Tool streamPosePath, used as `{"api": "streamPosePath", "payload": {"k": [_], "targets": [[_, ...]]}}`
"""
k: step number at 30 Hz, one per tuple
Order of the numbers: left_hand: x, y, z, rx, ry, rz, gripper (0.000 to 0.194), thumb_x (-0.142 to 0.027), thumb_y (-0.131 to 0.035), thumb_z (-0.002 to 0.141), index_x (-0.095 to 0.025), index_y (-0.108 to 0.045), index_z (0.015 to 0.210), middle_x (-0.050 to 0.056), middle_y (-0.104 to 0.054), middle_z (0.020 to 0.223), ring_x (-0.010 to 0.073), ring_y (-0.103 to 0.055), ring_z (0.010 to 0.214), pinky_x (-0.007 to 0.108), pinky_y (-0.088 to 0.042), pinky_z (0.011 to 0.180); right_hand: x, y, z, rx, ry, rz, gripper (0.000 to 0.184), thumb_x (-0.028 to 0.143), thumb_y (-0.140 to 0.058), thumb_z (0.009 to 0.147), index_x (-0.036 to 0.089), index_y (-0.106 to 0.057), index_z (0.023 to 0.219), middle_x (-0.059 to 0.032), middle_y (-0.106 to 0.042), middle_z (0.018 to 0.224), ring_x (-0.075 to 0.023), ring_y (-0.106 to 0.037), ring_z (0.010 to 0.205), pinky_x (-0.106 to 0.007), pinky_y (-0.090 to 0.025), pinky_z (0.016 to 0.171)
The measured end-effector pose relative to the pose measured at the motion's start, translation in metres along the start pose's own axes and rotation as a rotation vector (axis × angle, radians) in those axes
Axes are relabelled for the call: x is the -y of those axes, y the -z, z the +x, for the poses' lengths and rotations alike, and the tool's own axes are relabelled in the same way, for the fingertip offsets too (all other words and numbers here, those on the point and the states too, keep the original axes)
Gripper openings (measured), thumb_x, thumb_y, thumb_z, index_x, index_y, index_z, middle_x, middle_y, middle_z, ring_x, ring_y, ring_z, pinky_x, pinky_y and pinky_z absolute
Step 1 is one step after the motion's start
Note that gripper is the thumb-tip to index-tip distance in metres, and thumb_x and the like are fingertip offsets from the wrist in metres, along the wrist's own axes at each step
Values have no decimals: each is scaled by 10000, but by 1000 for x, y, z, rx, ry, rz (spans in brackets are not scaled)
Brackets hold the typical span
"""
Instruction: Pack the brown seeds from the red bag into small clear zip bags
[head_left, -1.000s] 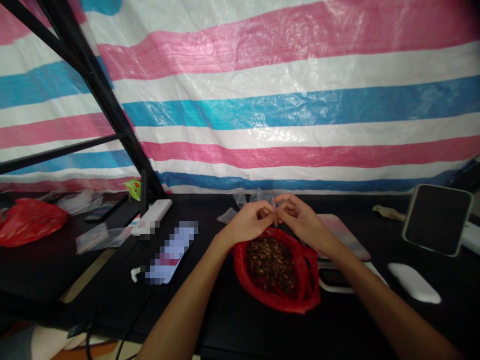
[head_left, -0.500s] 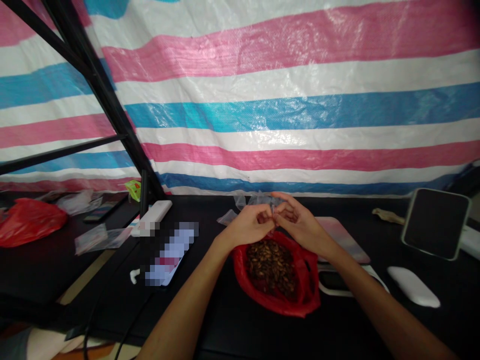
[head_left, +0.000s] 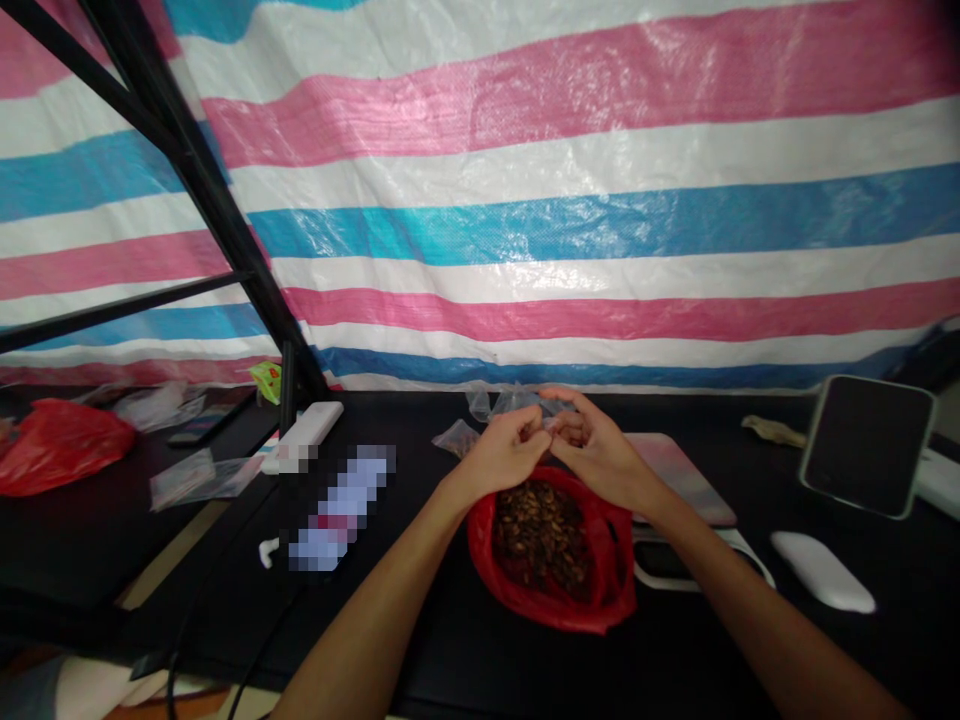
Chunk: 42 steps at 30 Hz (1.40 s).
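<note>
Fingers (head_left: 535, 446) together near red bag (head_left: 551, 608)

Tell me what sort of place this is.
Likely a makeshift, tarp-screened workspace, exact type unclear: a striped plastic tarp hangs behind the black tabletop, and a black metal frame stands at picture left.

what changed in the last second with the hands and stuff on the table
The right hand has stretched its index finger out to the left. The clear plastic seen between the fingertips a second ago is now hard to make out; whether it was let go cannot be told. The left hand stayed nearly in place, as did the red bag and brown pieces.
</note>
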<state>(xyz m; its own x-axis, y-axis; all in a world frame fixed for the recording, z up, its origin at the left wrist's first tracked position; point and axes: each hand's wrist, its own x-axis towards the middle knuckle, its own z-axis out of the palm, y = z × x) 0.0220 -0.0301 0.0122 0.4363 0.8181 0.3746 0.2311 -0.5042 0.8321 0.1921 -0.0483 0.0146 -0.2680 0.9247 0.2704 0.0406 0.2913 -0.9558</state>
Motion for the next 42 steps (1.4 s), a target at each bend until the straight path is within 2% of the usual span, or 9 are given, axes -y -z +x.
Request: {"api": "streamPosePath", "payload": {"k": [9,14,20,24,29,31,33,36,42], "targets": [[-2,3,-1,61,26,-20,215,-216,-442,915,-203,-395,706,-58,-407,667,112,-386,637,261,-287,614,9,-2,-3,21,-24,40,380,288,-683,788,273,-488,1114,57,-638,754,-129,-605,634,-251,-447,585],[-2,5,2,-69,24,-45,193,-204,-471,908,-206,-402,727,-62,-390,672,110,-362,637,257,-278,605,12,4,-2,-61,-39,9,368,342,-690,829,265,-506,1138,97,-560,659,-103,-530,574,-223,-393,548],[-10,9,2,-168,-42,-152,180,-191,-444,911,-207,-437,732,-45,-455,704,117,-449,641,254,-356,638,6,13,-2,-49,-223,-30,510,655,-439,977,243,-504,1271,53,-626,579,-129,-506,392,-235,-253,395],[-24,18,-2,-10,-142,-114,189,-147,-488,846,-188,-464,664,-7,-504,777,142,-499,762,277,-386,730,10,13,-4,-53,-331,-27,549,710,-475,941,273,-526,1270,36,-640,615,-136,-543,415,-226,-234,373],[-29,34,-7,174,-41,-198,233,-297,-472,952,-195,-468,743,-2,-505,787,162,-492,775,304,-392,743,22,15,-5,-34,-208,-57,484,589,-693,868,255,-603,1206,36,-634,708,-133,-572,539,-230,-369,432],[-25,37,-8,221,49,-206,274,-435,-559,965,-205,-470,846,-7,-528,844,157,-508,787,300,-407,738,22,16,-4,15,-146,-71,476,560,-711,869,252,-607,1217,-1,-693,844,-172,-662,692,-265,-494,542],[-21,37,-10,283,126,-188,411,-500,-745,857,-217,-464,954,-5,-560,915,160,-549,824,299,-431,746,20,17,-4,70,-72,-66,450,515,-722,882,260,-604,1234,-32,-724,985,-214,-710,902,-327,-577,755],[-16,32,-13,351,151,-194,590,-434,-903,707,-224,-469,1046,14,-616,962,189,-620,882,323,-476,779,16,18,-5,113,9,-52,434,451,-752,882,290,-595,1254,-30,-717,1076,-227,-699,1030,-368,-567,913],[-20,31,-14,425,125,-237,477,-346,-898,723,-202,-543,1006,47,-678,986,220,-677,933,367,-518,835,19,21,-9,153,57,-106,504,448,-763,883,307,-577,1330,-30,-705,1079,-228,-680,990,-362,-556,860]]}}
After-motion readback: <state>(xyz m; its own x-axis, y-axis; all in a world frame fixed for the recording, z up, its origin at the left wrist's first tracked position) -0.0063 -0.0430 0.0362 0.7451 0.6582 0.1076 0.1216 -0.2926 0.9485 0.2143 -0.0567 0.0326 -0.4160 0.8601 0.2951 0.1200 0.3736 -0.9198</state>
